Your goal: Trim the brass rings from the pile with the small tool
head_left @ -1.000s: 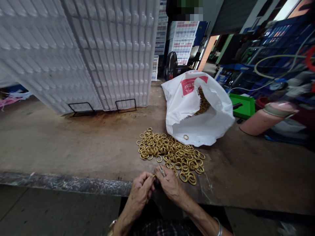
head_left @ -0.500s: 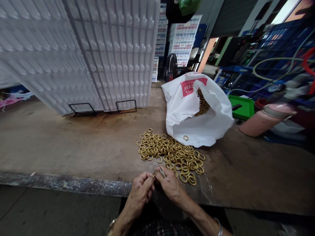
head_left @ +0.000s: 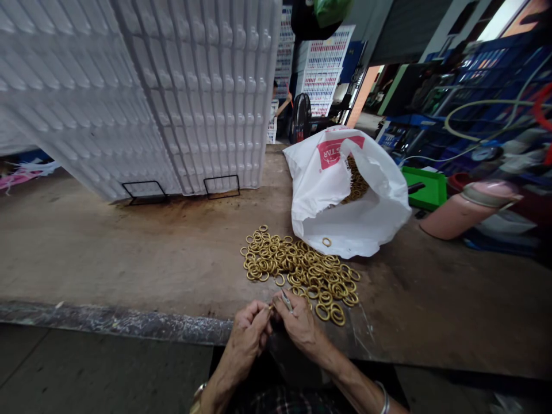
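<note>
Brass-coloured rings lie in a loose heap on the tabletop, near its front edge and a little right of the middle, just in front of a white plastic bag that lies on its side with more rings showing in its mouth; one ring rests on the bag's lower lip. At the front edge, just short of the heap, the left hand is closed, its fingertips pinched on something small that seems to be a single ring, though too little of it shows to be sure. The right hand is closed around a slim metal tool, whose tip points up and away between the fingers. The two hands touch at the fingertips.

As a judgement, the step in hand is work on one ring with the tool, held close over the tabletop's front edge. The next move would call for a steady pinch by the left hand while the tool is brought to the ring, then a short reach to the heap's near edge.

Tall white moulded trays stand on wire stands toward the far left corner. A green tray sits beyond the right edge.
</note>
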Tool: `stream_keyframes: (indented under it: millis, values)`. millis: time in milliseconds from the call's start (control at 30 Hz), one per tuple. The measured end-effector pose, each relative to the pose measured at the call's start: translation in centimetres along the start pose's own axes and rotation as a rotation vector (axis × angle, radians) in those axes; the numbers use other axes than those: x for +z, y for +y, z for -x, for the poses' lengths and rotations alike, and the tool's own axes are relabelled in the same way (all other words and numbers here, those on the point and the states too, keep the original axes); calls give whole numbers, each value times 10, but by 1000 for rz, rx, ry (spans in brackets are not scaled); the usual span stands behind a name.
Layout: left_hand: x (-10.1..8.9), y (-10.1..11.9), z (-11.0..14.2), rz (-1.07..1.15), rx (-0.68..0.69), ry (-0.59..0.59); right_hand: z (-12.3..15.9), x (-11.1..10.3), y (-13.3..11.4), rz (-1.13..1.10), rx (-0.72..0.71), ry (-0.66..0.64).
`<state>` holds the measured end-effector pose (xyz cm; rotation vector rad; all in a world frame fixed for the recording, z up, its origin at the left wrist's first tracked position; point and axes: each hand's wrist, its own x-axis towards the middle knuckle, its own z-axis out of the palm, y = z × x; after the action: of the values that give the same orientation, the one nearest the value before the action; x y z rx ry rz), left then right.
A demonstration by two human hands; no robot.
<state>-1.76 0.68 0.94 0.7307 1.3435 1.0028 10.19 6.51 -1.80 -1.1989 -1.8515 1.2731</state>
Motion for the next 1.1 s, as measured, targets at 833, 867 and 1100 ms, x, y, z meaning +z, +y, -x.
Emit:
stream_keyframes:
  millis: [833,867,1100]
  values:
    - [-10,-18,-5,223,59,-58,3,3,3,233,-118,34]
    - [-10,-17,-5,231,64,-58,4,4,3,277,-137,27]
    - [-9,-17,-4,242,59,-61,6,3,-4,263,-83,-34]
